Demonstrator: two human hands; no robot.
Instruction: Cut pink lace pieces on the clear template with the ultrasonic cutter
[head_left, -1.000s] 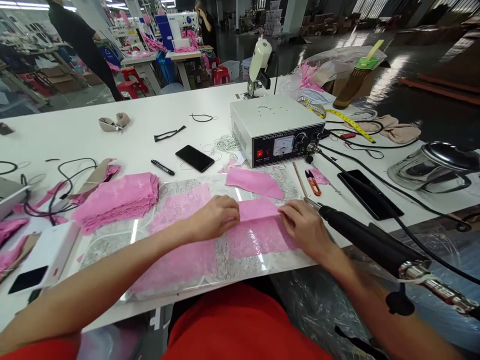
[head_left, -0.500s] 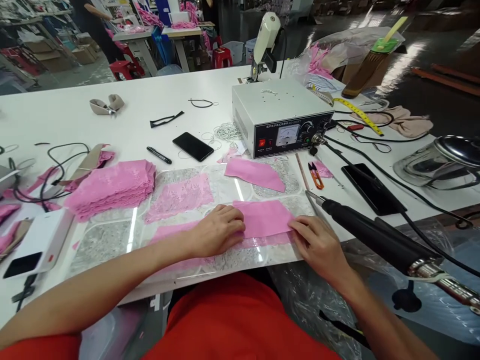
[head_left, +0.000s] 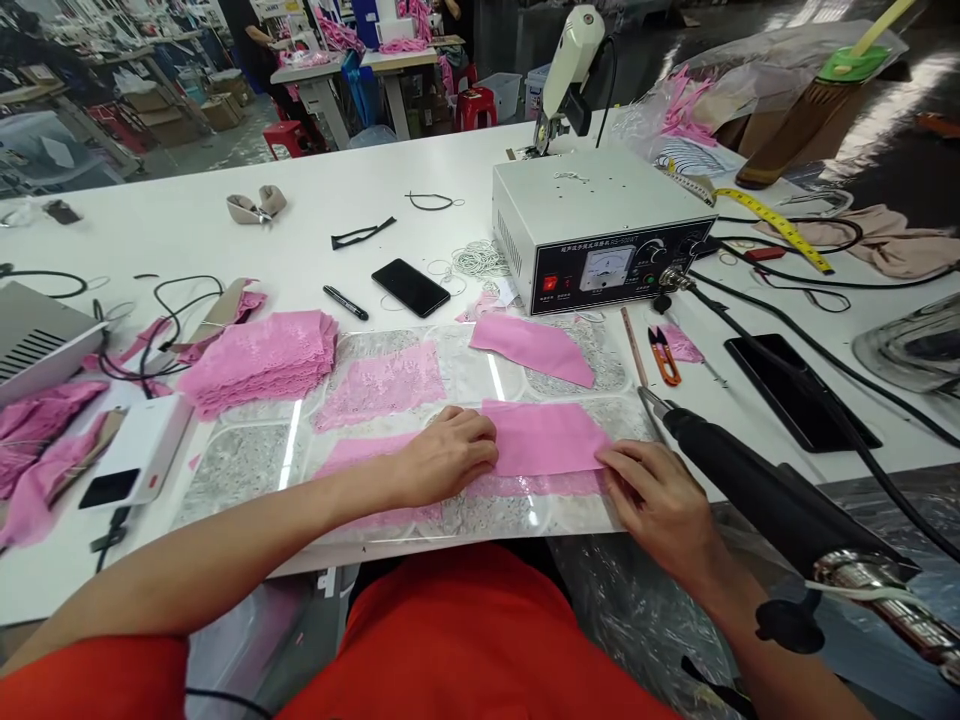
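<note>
A plain pink fabric piece (head_left: 546, 438) lies over a pink lace piece (head_left: 555, 485) on a clear-covered sheet with grey mottled patches (head_left: 232, 465). My left hand (head_left: 454, 455) rests at its left edge, fingers curled and pressed together on the cloth. At the right corner, my right hand (head_left: 656, 490) pinches the edge of the same piece between thumb and fingers. Further pink cloth (head_left: 367, 455) lies partly under my left forearm. Just above are a curved pink piece (head_left: 531, 350) and a single lace piece (head_left: 386, 385).
A stack of pink lace (head_left: 259, 360) sits at left beside a white power bank (head_left: 139, 455). Behind the cloth stands a control box (head_left: 604, 235). A black handheld tool (head_left: 750, 490) points in from the right, near thread snips (head_left: 664, 355) and a phone (head_left: 802, 390).
The camera view has turned slightly left, so the table's things sit further right. Both hands keep nearly the same place on the pink fabric.
</note>
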